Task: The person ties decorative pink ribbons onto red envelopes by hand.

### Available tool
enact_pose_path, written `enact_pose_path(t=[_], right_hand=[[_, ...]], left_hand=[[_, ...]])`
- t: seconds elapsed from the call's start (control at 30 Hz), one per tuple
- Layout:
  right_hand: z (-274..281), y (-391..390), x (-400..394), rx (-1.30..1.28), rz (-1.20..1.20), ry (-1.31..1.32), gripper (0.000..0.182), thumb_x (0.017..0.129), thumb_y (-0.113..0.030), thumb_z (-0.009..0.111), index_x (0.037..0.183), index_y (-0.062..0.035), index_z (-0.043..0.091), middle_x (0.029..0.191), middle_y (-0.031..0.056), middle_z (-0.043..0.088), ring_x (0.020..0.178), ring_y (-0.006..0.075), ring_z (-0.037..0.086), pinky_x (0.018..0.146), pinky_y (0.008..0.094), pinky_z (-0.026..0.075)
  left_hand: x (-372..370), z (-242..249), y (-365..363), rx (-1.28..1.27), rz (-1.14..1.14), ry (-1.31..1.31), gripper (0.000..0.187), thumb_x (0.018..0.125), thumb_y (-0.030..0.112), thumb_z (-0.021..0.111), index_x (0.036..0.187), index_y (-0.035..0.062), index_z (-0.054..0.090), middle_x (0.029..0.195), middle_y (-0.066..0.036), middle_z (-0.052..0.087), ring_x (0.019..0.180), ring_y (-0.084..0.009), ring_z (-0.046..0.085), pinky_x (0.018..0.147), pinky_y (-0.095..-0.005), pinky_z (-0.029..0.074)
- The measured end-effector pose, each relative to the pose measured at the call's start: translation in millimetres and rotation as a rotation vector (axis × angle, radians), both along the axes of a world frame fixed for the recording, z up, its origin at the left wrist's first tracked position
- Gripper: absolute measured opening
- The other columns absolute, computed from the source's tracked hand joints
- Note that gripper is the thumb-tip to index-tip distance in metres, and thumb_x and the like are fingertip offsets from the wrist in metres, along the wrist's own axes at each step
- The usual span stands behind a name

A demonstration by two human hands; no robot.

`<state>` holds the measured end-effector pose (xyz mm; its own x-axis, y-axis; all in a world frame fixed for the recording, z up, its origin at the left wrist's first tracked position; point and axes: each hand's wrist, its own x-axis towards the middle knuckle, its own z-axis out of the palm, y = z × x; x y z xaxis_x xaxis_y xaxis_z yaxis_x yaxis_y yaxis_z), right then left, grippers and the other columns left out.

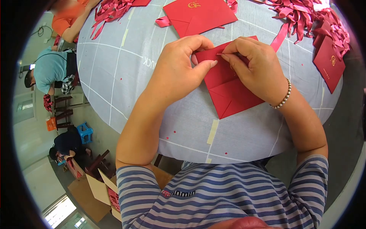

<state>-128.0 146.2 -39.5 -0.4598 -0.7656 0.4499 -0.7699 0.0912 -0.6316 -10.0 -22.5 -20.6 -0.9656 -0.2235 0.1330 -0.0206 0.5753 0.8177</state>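
A flat red paper bag (225, 97) with folded creases lies on the table in front of me, tilted, its bottom corner toward me. My left hand (185, 63) grips the bag's upper left edge, thumb on the front and fingers behind. My right hand (253, 63) rests over the bag's upper right part. Its thumb and index finger pinch a thin red tip that looks like a ribbon end. A pinkish-red ribbon (280, 38) shows just beyond that hand; whether it joins the pinched tip is hidden.
Another red bag (202, 17) with a gold mark lies ahead. Ribbon piles (295, 15) sit at the far right and far left, with a red bag (329, 65) at the right edge. Other people (53, 65), a blue stool (84, 133) and an open carton (100, 189) are at left.
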Motion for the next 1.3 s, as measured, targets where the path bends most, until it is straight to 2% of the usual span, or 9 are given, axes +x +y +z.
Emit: enact_pose_path(t=[0.33, 0.47, 0.53, 0.73, 0.9, 1.03, 1.1, 1.23, 1.3], right_hand=[[-1.6, -5.4, 18.5, 0.013, -0.112, 0.309, 0.007, 0.076, -0.005, 0.065, 0.078, -0.0031, 0.058, 0.076, 0.0122, 0.061, 0.070, 0.0322, 0.064, 0.062, 0.0400, 0.053], [-4.3, -6.6, 13.5, 0.000, -0.104, 0.278, 0.007, 0.078, -0.006, 0.065, 0.078, -0.0026, 0.059, 0.077, 0.0130, 0.063, 0.070, 0.0327, 0.065, 0.061, 0.0407, 0.053], [-4.3, -7.4, 7.6, 0.025, -0.067, 0.016, 0.007, 0.082, -0.008, 0.065, 0.082, -0.0025, 0.062, 0.077, 0.0136, 0.064, 0.070, 0.0334, 0.065, 0.061, 0.0418, 0.053], [-1.4, -7.7, 15.6, -0.067, -0.108, 0.114, 0.008, 0.085, -0.009, 0.066, 0.082, -0.0019, 0.066, 0.077, 0.0141, 0.067, 0.070, 0.0332, 0.066, 0.062, 0.0408, 0.054], [5.0, 1.1, 5.9, 0.000, -0.021, -0.138, 0.007, 0.082, -0.007, 0.072, 0.082, -0.0017, 0.067, 0.079, 0.0140, 0.068, 0.070, 0.0306, 0.067, 0.062, 0.0374, 0.054], [-1.1, -0.1, 1.5, -0.073, -0.008, 0.244, 0.013, 0.078, -0.007, 0.074, 0.086, -0.0025, 0.066, 0.079, 0.0111, 0.065, 0.070, 0.0291, 0.065, 0.062, 0.0364, 0.053], [4.3, 0.2, -0.8, -0.069, -0.026, 0.372, 0.016, 0.077, -0.008, 0.076, 0.088, -0.0029, 0.065, 0.079, 0.0104, 0.064, 0.071, 0.0287, 0.064, 0.064, 0.0366, 0.053], [32.1, 4.4, -15.1, -0.162, 0.050, 0.259, 0.019, 0.077, -0.011, 0.078, 0.091, -0.0022, 0.068, 0.079, 0.0109, 0.063, 0.076, 0.0283, 0.061, 0.072, 0.0391, 0.051], [39.6, 9.0, -24.6, -0.016, 0.167, 0.077, 0.016, 0.079, -0.012, 0.078, 0.087, 0.0000, 0.071, 0.077, 0.0122, 0.064, 0.074, 0.0282, 0.061, 0.068, 0.0373, 0.050]], left_hand=[[-1.5, -0.4, 7.9, -0.041, 0.012, 0.008, 0.019, 0.080, -0.001, 0.073, 0.099, -0.0018, 0.068, 0.088, -0.002, 0.069, 0.078, -0.0096, 0.055, 0.072, -0.0245, 0.046], [-0.8, -0.4, 8.3, 0.036, 0.032, 0.015, 0.018, 0.081, -0.001, 0.072, 0.099, -0.0007, 0.068, 0.089, 0.000, 0.068, 0.079, -0.0082, 0.054, 0.073, -0.0241, 0.046], [-0.4, -0.3, 8.9, 0.076, 0.041, 0.009, 0.018, 0.082, -0.001, 0.072, 0.099, -0.0003, 0.068, 0.089, 0.000, 0.068, 0.079, -0.0077, 0.054, 0.073, -0.0240, 0.045], [-0.2, -1.6, 5.1, 0.112, 0.019, 0.054, 0.019, 0.081, 0.000, 0.073, 0.099, 0.0000, 0.067, 0.089, 0.000, 0.067, 0.081, -0.0087, 0.056, 0.074, -0.0246, 0.046], [-2.6, -10.1, 2.3, -0.153, -0.013, 0.210, 0.021, 0.078, -0.002, 0.075, 0.098, 0.0013, 0.067, 0.088, -0.005, 0.068, 0.081, -0.0157, 0.060, 0.079, -0.0287, 0.049], [-4.9, -7.0, 1.5, -0.367, -0.062, 0.291, 0.024, 0.074, -0.003, 0.075, 0.096, 0.0031, 0.067, 0.087, -0.006, 0.068, 0.084, -0.0215, 0.062, 0.085, -0.0323, 0.049], [-7.0, -10.1, -0.6, -0.319, -0.076, 0.361, 0.023, 0.073, 0.002, 0.075, 0.092, 0.0083, 0.064, 0.079, -0.004, 0.063, 0.086, -0.0259, 0.060, 0.101, -0.0491, 0.040], [-4.4, -7.2, 9.2, -0.449, -0.055, 0.459, 0.024, 0.072, 0.003, 0.076, 0.091, 0.0090, 0.064, 0.080, -0.003, 0.062, 0.090, -0.0256, 0.060, 0.099, -0.0487, 0.041], [-2.9, -3.9, 13.9, -0.605, -0.037, 0.518, 0.024, 0.070, 0.005, 0.078, 0.091, 0.0090, 0.065, 0.080, -0.002, 0.062, 0.093, -0.0248, 0.059, 0.096, -0.0467, 0.041]])
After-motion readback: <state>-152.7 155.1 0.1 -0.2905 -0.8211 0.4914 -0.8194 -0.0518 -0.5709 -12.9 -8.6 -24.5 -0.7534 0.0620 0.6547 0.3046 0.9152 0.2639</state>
